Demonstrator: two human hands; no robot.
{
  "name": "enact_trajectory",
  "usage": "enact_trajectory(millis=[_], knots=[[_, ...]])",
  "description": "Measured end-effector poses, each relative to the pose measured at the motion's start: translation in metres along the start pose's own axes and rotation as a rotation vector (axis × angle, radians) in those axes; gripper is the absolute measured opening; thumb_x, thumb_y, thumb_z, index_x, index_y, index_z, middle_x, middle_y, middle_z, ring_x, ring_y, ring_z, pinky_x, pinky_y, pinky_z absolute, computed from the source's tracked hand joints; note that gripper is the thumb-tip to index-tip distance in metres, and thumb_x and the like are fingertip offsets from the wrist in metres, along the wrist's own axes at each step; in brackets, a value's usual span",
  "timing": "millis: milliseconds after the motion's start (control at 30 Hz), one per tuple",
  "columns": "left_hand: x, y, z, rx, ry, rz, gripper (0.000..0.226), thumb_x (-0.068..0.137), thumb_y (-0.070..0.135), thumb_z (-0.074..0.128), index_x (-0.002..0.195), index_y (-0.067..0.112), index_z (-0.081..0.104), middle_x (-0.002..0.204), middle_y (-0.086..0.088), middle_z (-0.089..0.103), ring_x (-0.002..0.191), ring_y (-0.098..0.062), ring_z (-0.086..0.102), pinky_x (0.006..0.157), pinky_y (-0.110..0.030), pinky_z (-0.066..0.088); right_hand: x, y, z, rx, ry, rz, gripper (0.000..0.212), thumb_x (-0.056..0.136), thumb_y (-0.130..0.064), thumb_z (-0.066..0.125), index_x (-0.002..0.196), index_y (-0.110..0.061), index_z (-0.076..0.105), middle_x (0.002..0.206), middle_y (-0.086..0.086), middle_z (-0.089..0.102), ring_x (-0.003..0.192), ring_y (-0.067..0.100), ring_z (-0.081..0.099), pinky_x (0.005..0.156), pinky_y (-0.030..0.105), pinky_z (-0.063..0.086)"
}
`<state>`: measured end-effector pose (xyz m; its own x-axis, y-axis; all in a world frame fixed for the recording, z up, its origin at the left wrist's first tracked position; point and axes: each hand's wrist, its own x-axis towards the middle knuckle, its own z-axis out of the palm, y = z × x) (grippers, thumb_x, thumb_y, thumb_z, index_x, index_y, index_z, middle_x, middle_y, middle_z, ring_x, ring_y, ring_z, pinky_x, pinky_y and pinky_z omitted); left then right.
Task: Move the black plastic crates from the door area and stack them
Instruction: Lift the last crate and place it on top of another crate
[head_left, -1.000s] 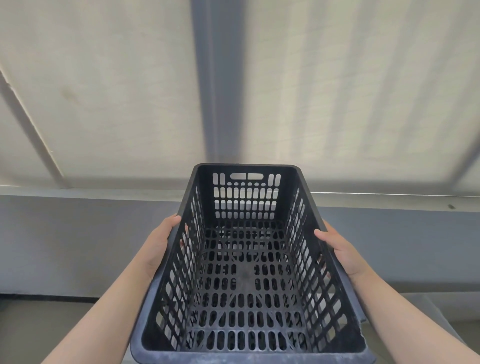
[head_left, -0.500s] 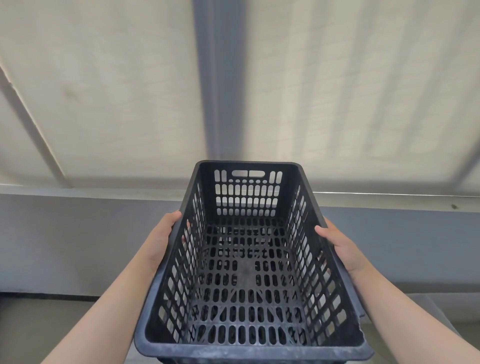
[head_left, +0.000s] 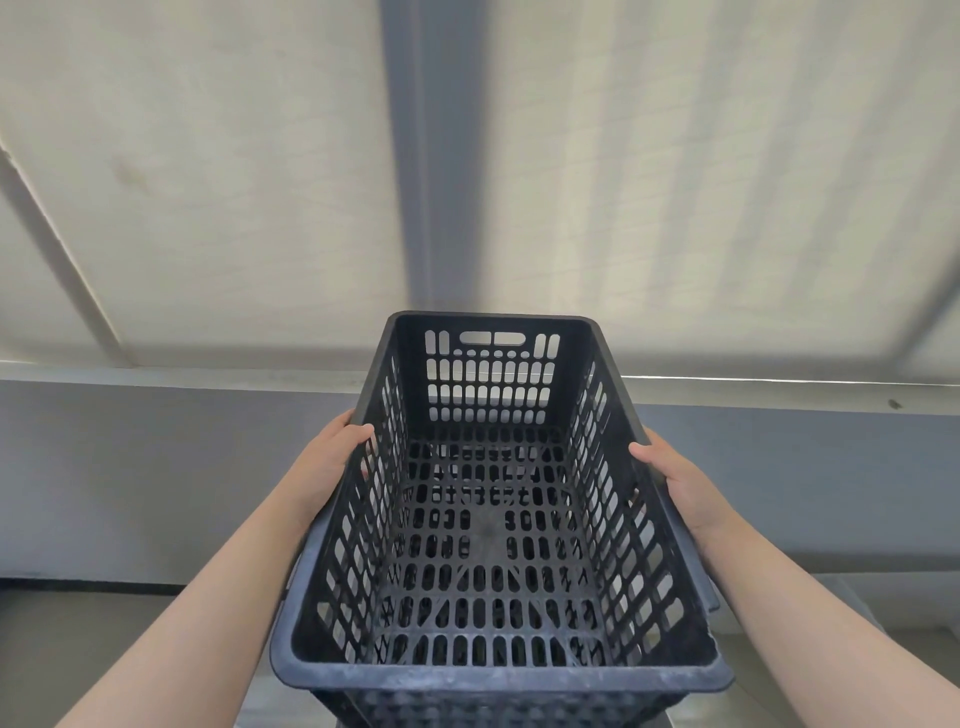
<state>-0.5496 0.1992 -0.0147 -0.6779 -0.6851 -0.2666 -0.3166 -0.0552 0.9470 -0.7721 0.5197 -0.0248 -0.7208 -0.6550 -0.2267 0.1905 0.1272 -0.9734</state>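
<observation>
A black plastic crate (head_left: 493, 670) with slotted walls and floor fills the lower middle of the head view, its open top facing me and nothing inside it. My left hand (head_left: 332, 457) grips its left long rim, fingers curled over the edge. My right hand (head_left: 675, 478) holds the right long rim the same way. Below the near rim, more black perforated plastic (head_left: 467, 709) shows, and through the floor slots dark lattice is visible, as of another crate underneath; whether the two touch I cannot tell.
A grey ledge (head_left: 182, 371) runs across the view behind the crate, with a grey wall (head_left: 156, 478) below it. Above hang pale blinds (head_left: 208, 182) split by a dark vertical frame (head_left: 431, 156). Grey floor (head_left: 104, 623) lies at lower left.
The crate has risen slightly in the view and moved a little away from me, with both hands still on its rims. Perforated plastic has come into sight below the near rim.
</observation>
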Motion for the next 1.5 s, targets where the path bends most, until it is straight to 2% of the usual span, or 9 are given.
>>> enact_trajectory(millis=[167,367,667,800,867,967,1100,1233,1500], knots=[[-0.010,0.006,0.007,0.062,-0.013,0.010,0.030,0.102,0.033,0.040,0.128,0.035,0.053,0.102,-0.008,0.071,0.082,-0.022,0.069,0.072,-0.037,0.054,-0.005,-0.002,0.000,-0.032,0.004,0.007,0.034,0.111,-0.023,0.036,0.130,-0.032,0.063,0.109,-0.007,0.082,0.096,0.014,0.079,0.068,0.024,0.061],[-0.007,0.007,0.008,0.066,-0.024,0.014,0.035,0.102,0.033,0.041,0.135,0.030,0.052,0.103,-0.008,0.071,0.083,-0.021,0.069,0.071,-0.037,0.055,-0.011,-0.007,0.000,-0.032,0.031,0.011,0.035,0.110,-0.025,0.038,0.133,-0.030,0.064,0.117,0.004,0.080,0.100,0.025,0.079,0.079,0.041,0.060],[-0.023,0.012,0.014,0.054,-0.006,0.053,0.035,0.103,0.029,0.046,0.137,0.036,0.045,0.115,-0.001,0.069,0.093,-0.024,0.072,0.072,-0.036,0.056,-0.011,-0.010,0.000,-0.097,0.029,-0.012,0.036,0.108,-0.020,0.043,0.137,-0.032,0.061,0.118,0.008,0.079,0.101,0.029,0.079,0.082,0.045,0.061],[-0.026,0.010,0.010,0.096,-0.007,0.078,0.044,0.096,0.035,0.054,0.139,0.038,0.044,0.133,0.010,0.061,0.107,-0.023,0.069,0.090,-0.046,0.056,-0.010,-0.014,0.000,-0.180,0.053,-0.001,0.036,0.107,-0.019,0.049,0.138,-0.034,0.059,0.117,0.008,0.078,0.100,0.030,0.078,0.090,0.052,0.061],[-0.027,0.012,0.008,0.206,-0.006,0.085,0.068,0.088,0.045,0.058,0.151,0.041,0.033,0.154,0.012,0.044,0.131,-0.023,0.054,0.109,-0.051,0.043,-0.011,-0.018,0.003,-0.275,0.054,-0.002,0.043,0.102,-0.026,0.056,0.145,-0.031,0.052,0.127,0.004,0.074,0.110,0.028,0.074,0.100,0.053,0.057],[-0.029,0.019,0.012,0.422,0.021,0.126,0.073,0.092,0.043,0.055,0.156,0.040,0.021,0.161,0.006,0.035,0.143,-0.027,0.040,0.115,-0.051,0.034,-0.009,-0.027,0.007,-0.429,0.037,0.025,0.090,0.088,-0.043,0.066,0.165,-0.028,0.023,0.164,-0.001,0.045,0.145,0.027,0.049,0.121,0.052,0.038],[-0.029,0.027,0.023,0.718,-0.018,0.174,0.081,0.095,0.038,0.053,0.161,0.026,0.008,0.169,0.003,0.012,0.152,-0.024,0.024,0.118,-0.044,0.026,-0.009,-0.033,0.016,-0.659,0.032,-0.013,0.094,0.100,-0.022,0.060,0.169,-0.016,-0.005,0.177,0.001,0.014,0.161,0.024,0.019,0.125,0.040,0.023],[-0.027,0.023,0.024,0.906,-0.005,0.202,0.088,0.094,0.040,0.052,0.162,0.020,-0.001,0.169,0.007,-0.008,0.149,-0.023,0.029,0.110,-0.038,0.035,-0.006,-0.028,0.016,-0.812,0.050,-0.035,0.096,0.097,-0.023,0.057,0.168,-0.015,-0.008,0.178,0.002,0.004,0.163,0.022,0.009,0.126,0.039,0.021],[-0.026,0.018,0.024,0.985,0.007,0.195,0.090,0.093,0.041,0.053,0.161,0.019,-0.002,0.169,0.007,-0.011,0.125,-0.017,0.055,0.087,-0.029,0.042,-0.003,-0.025,0.016,-0.900,0.062,-0.027,0.098,0.093,-0.028,0.056,0.168,-0.020,-0.007,0.176,0.005,0.017,0.156,0.029,0.029,0.116,0.043,0.039]])
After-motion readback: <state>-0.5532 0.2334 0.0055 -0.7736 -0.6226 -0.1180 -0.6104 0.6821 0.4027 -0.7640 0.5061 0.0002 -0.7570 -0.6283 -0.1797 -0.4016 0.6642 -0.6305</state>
